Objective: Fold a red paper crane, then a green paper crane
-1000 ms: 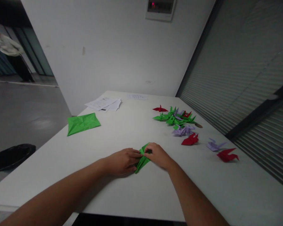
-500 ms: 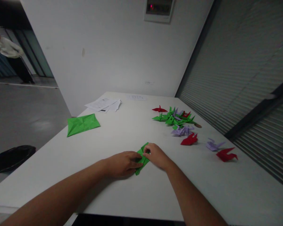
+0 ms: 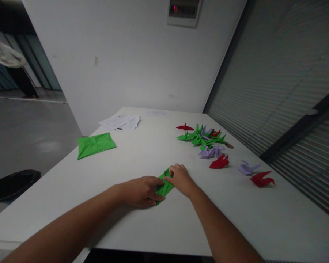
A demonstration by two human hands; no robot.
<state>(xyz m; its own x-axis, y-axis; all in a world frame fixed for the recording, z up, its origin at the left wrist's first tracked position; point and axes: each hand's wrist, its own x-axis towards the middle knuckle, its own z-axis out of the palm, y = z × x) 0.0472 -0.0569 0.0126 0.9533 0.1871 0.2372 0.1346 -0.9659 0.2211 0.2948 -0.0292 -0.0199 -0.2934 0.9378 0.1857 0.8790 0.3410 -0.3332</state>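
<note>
A partly folded sheet of green origami paper [image 3: 166, 187] lies slantwise on the white table [image 3: 137, 223], creases running along it. From the left, my left hand [image 3: 142, 191] grips its near edge, with thumb and fingers on the paper. My right hand [image 3: 181, 179] pinches the upper right part between thumb and curled fingers. Part of the paper is hidden under both hands.
Origami cranes [image 3: 201, 137] in green, purple and red are heaped at the right. A creased green sheet [image 3: 95, 145] and printed papers [image 3: 119, 121] lie left. A black-lined bin [image 3: 13, 185] stands beside the table; a person [image 3: 12, 64] stands far left.
My right thumb has shifted slightly left over the green paper, and the hand has moved a little. More of the paper's creased face shows between my hands.
</note>
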